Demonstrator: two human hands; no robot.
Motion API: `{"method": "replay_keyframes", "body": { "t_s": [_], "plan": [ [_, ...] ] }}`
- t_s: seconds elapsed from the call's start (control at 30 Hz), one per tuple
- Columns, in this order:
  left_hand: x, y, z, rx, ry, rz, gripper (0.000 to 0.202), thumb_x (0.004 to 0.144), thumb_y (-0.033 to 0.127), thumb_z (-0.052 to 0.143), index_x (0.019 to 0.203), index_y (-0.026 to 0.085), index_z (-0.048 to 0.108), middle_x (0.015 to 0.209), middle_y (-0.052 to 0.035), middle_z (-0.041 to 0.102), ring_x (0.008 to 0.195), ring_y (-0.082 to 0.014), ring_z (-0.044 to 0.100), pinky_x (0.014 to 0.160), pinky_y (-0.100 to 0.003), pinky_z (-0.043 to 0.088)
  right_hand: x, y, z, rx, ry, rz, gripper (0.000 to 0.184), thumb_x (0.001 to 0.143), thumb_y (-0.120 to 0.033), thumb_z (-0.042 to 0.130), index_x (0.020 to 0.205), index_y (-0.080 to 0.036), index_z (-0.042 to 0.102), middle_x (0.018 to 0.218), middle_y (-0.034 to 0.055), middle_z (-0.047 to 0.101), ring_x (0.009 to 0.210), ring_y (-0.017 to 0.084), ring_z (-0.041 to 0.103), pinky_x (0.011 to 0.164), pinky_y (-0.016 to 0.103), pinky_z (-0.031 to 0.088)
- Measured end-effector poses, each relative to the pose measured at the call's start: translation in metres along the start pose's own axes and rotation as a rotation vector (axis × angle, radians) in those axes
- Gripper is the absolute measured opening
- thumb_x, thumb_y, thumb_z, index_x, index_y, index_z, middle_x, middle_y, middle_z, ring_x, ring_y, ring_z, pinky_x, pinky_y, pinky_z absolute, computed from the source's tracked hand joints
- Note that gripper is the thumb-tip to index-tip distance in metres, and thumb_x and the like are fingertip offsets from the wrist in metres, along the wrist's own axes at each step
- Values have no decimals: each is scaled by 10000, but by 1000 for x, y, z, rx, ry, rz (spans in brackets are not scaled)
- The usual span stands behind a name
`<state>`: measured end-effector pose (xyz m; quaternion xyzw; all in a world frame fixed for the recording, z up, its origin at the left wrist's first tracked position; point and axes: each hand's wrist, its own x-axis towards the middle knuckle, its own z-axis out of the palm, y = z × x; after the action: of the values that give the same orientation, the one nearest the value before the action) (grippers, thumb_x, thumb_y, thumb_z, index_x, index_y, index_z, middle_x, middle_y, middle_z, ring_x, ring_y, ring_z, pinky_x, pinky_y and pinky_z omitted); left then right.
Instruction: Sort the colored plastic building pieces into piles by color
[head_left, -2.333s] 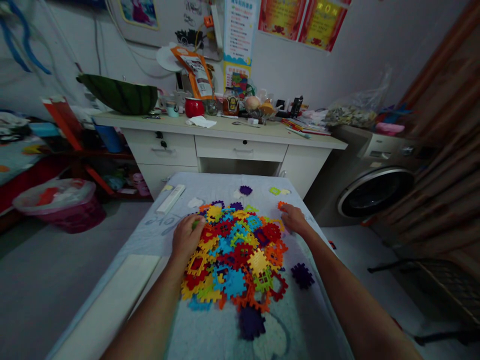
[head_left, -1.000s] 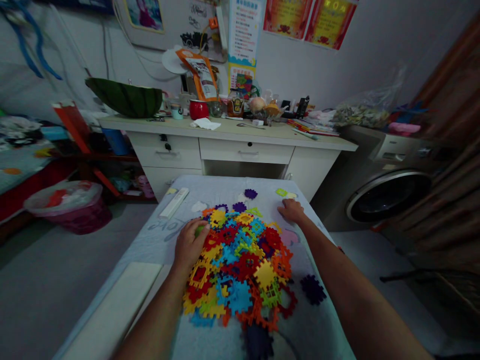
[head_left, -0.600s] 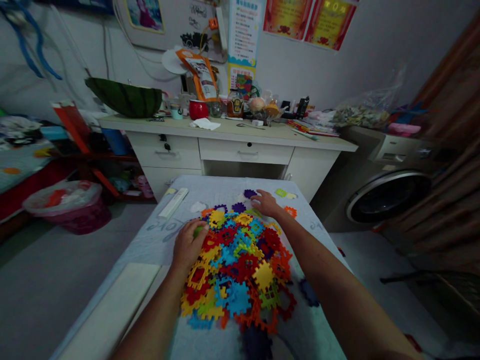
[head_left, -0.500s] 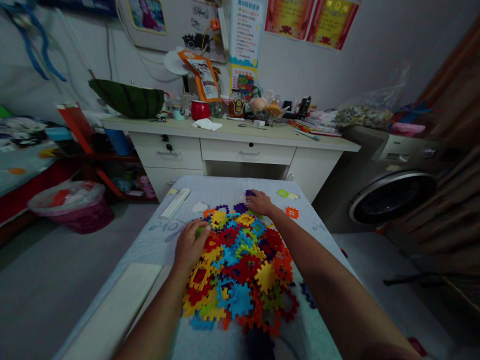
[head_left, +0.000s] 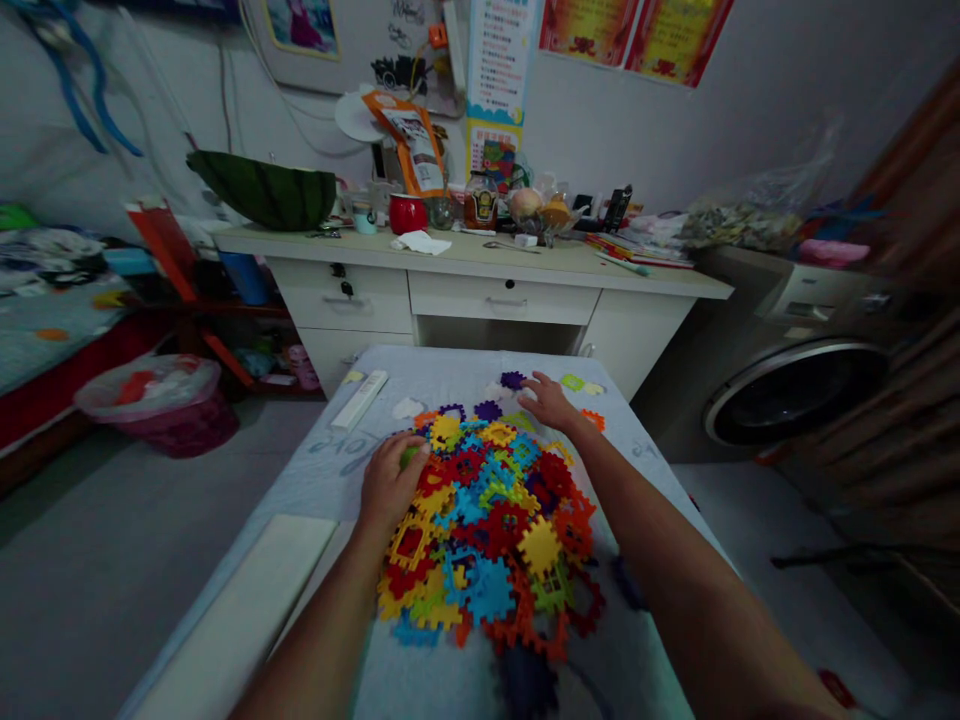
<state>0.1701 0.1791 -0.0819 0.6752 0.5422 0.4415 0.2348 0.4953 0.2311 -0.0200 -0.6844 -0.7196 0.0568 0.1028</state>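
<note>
Pieces (head_left: pixel 496 525) of toothed plastic lie heaped on the cloth-covered desk (head_left: pixel 450 366), probably to stay within easy reach. At the heap's left edge, my left grip (head_left: pixel 391 482) pinches a green piece (head_left: pixel 409 457), apparently to keep it from slipping; my right grip (head_left: pixel 551 402), fingers spread, perhaps for clearance, is just beside a purple piece (head_left: pixel 513 380).
</note>
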Motion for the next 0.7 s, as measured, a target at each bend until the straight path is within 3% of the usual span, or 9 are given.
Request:
{"method": "replay_keyframes", "body": {
  "t_s": [0.07,0.13,0.23,0.33,0.43,0.53,0.7],
  "plan": [
    [0,-1,1,2,2,-5,381,859,549,532,977,235,712,1167,-76,678,1154,-254,598,1065,-412,431,-30,17,-13,35,39,-6,459,933,-367,573,1342,-160,575,1467,173,472,1367,284,431,1138,437,326],
    [0,-1,1,5,10,-15,372,854,545,534,971,239,710,1170,-73,677,1160,-255,594,1068,-416,428,-67,36,-24,113,11,10,435,895,-342,623,1292,-164,605,1347,162,563,1226,263,556,1074,414,414],
    [0,1,0,4,18,-18,364,847,537,534,969,241,707,1164,-70,675,1158,-257,592,1073,-418,424,-127,60,-37,227,-32,80,562,833,-359,683,1355,-199,549,1341,149,544,1024,231,640,933,390,520],
    [-1,5,-1,-20,19,-12,363,841,531,538,958,228,701,1144,-72,673,1141,-253,596,1076,-406,422,-183,71,-45,231,-132,155,697,753,-399,752,1375,-184,523,1311,159,535,995,240,635,889,389,537],
    [-3,7,-3,-43,25,-19,371,836,532,543,965,219,694,1143,-71,667,1137,-246,594,1084,-396,414,-228,66,-48,247,-247,157,720,715,-421,771,1355,-197,531,1283,141,539,1019,242,622,891,375,531],
    [-4,8,-5,-51,17,-32,374,827,533,549,973,219,693,1159,-67,663,1145,-244,589,1096,-397,402,-258,51,-45,271,-282,127,713,681,-393,788,1327,-223,541,1249,112,549,1042,237,607,945,370,502],
    [-6,6,-8,-90,-20,-22,388,805,538,572,970,206,687,1169,-72,663,1141,-242,594,1095,-390,401,-271,31,-37,252,-245,136,527,685,-259,729,1193,-209,596,1149,91,578,1026,229,592,961,371,472]
  ]
}}
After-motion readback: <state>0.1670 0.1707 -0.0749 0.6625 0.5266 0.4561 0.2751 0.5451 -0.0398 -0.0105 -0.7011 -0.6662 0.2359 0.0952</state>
